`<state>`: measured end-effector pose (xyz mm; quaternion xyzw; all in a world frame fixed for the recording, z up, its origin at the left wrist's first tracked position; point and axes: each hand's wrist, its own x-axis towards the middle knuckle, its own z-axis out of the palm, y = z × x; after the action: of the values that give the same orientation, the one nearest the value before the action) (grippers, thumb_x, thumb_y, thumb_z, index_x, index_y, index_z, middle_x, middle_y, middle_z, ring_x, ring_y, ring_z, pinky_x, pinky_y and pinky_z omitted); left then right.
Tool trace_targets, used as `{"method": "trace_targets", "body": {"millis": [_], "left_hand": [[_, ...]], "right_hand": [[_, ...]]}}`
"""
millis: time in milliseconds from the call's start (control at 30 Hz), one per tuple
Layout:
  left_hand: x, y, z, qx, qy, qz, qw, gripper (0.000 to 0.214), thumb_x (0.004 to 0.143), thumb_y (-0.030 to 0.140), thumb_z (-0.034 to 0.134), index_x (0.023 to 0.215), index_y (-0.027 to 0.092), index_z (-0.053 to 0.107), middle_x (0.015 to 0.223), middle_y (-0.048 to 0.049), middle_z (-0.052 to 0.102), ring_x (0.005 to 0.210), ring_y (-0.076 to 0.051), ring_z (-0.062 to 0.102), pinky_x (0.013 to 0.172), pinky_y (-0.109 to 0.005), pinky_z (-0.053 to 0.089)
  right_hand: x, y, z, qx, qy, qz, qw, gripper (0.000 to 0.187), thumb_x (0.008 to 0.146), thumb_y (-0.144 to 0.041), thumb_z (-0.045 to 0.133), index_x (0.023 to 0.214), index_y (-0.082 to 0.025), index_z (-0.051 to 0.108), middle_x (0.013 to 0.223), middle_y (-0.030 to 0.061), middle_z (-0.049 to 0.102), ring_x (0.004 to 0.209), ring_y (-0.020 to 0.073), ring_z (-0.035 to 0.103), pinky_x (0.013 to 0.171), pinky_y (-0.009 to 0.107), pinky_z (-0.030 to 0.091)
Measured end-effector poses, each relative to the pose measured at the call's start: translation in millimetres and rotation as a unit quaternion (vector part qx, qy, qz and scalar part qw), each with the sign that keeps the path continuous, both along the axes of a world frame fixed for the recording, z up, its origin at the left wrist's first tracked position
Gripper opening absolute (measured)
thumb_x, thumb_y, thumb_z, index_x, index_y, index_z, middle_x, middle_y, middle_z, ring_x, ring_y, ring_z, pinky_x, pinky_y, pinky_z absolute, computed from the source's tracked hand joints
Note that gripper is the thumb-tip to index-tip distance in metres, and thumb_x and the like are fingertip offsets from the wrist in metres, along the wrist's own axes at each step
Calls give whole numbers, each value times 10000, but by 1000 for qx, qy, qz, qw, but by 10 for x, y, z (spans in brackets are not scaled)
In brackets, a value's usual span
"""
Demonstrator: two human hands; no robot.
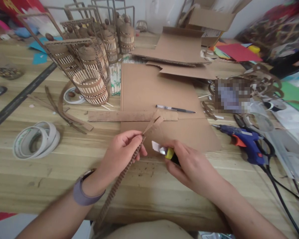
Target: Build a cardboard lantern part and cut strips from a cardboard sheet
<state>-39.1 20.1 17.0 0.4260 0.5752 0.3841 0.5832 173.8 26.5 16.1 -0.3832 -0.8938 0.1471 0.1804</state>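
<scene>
My left hand (127, 146) pinches a long, narrow cardboard strip (123, 174) near its far end. Beyond the fingers a flat paper layer peels apart from the ridged part, and the strip's other end runs down past the table's front edge. In my right hand (189, 161) is a utility knife (169, 154) with a yellow and black body, its blade pointing left toward the strip but apart from it. Just ahead of both hands lie a flat cardboard strip (107, 116), a large cardboard sheet (149, 89) and a black pen (175, 109).
Rolls of white tape (31, 142) sit at left, near loose brown strips (62, 109). Several small stick-and-cardboard lanterns (92, 88) stand at the back left. A blue glue gun (248, 141) with its cable lies at right, below curled scraps (261, 81). Cardboard pieces (179, 46) are stacked behind.
</scene>
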Motion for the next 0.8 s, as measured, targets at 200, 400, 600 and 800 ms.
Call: {"method": "trace_targets", "body": {"millis": [200, 400, 600, 800], "left_hand": [[13, -23, -14, 2, 18, -51, 999, 241, 916, 349, 524, 923, 166, 680, 650, 16, 674, 482, -76, 538, 445, -169, 413], [34, -31, -34, 5, 22, -87, 996, 256, 920, 330, 520, 983, 162, 703, 648, 20, 656, 486, -78, 543, 455, -174, 426], [25, -29, -42, 21, 19, -102, 994, 261, 926, 312, 516, 1006, 159, 711, 653, 18, 662, 489, -71, 546, 469, -168, 430], [33, -30, -47, 22, 18, -105, 994, 256, 924, 293, 513, 995, 155, 716, 642, 16, 660, 486, -71, 545, 465, -164, 427]], "right_hand": [[-39, -31, -44, 30, -18, 1, 999, 357, 988, -269, 411, 1325, -152, 409, 915, 82, 721, 710, 197, 699, 579, 290, 529], [-43, -37, -71, 20, -44, 20, 999, 330, 992, -257, 408, 1307, -165, 446, 942, 91, 728, 721, 204, 706, 588, 301, 536], [-35, -36, -99, 6, -52, 29, 998, 335, 998, -259, 395, 1311, -156, 453, 987, 110, 727, 782, 211, 721, 636, 312, 561], [-35, -36, -114, 18, -49, 37, 998, 343, 994, -260, 411, 1307, -128, 461, 1028, 143, 729, 839, 230, 731, 673, 334, 589]]}}
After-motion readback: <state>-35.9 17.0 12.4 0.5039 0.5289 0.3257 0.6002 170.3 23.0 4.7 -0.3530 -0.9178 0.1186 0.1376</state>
